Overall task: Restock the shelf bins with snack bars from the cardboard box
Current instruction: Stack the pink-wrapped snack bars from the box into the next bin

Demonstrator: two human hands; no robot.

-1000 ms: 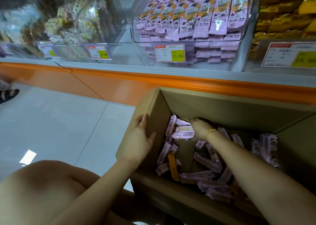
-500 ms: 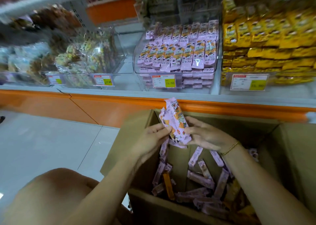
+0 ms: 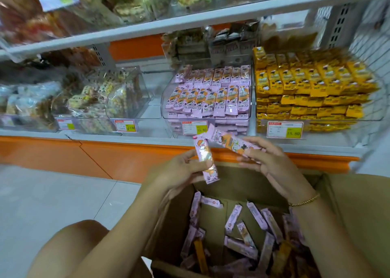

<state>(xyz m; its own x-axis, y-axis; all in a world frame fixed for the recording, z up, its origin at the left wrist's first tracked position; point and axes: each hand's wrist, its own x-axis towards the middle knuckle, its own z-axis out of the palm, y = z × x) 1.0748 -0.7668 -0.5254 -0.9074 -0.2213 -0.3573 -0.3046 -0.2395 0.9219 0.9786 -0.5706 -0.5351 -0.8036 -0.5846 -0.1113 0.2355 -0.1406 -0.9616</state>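
**Two pink bars held above the open box**

The left hand has its grip closed on a pink snack bar, held nearly upright. The bar has a slim, glossy wrapper with orange print and crimped ends. The right hand pinches at least one more bar of the same kind, tilted and lying crosswise. Both are above the cardboard box, where loose bars lie jumbled on the bottom. On the shelf behind, a clear bin holds matching pink bars in neat rows, just beside stacked yellow packets.
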